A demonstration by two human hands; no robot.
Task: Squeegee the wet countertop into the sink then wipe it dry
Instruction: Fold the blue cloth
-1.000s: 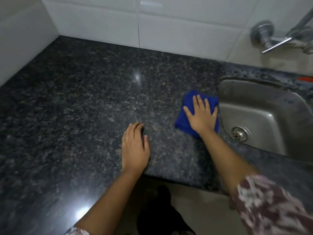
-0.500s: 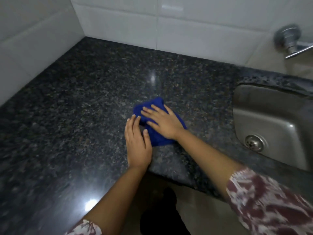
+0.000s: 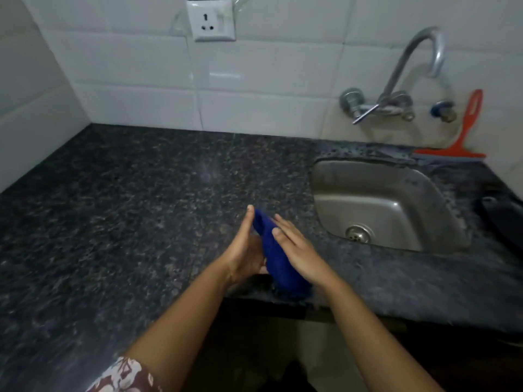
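Note:
A folded blue cloth (image 3: pixel 276 258) stands on edge, lifted off the dark speckled granite countertop (image 3: pixel 135 205) near its front edge. My left hand (image 3: pixel 243 250) lies flat against the cloth's left side, fingers straight. My right hand (image 3: pixel 297 247) presses its right side with straight fingers, so the cloth is sandwiched between both palms. The steel sink (image 3: pixel 387 205) is set into the counter to the right. A red squeegee (image 3: pixel 464 137) leans against the tiled wall behind the sink.
A chrome tap (image 3: pixel 396 89) juts from the white tiles above the sink. A wall socket (image 3: pixel 212 21) is mounted at the top centre. A dark object (image 3: pixel 503 216) lies at the right edge. Water beads show behind the sink.
My right hand stopped wiping and both hands lifted the cloth off the counter, pressing it upright between the palms. The view tilted up, showing tap, socket and squeegee.

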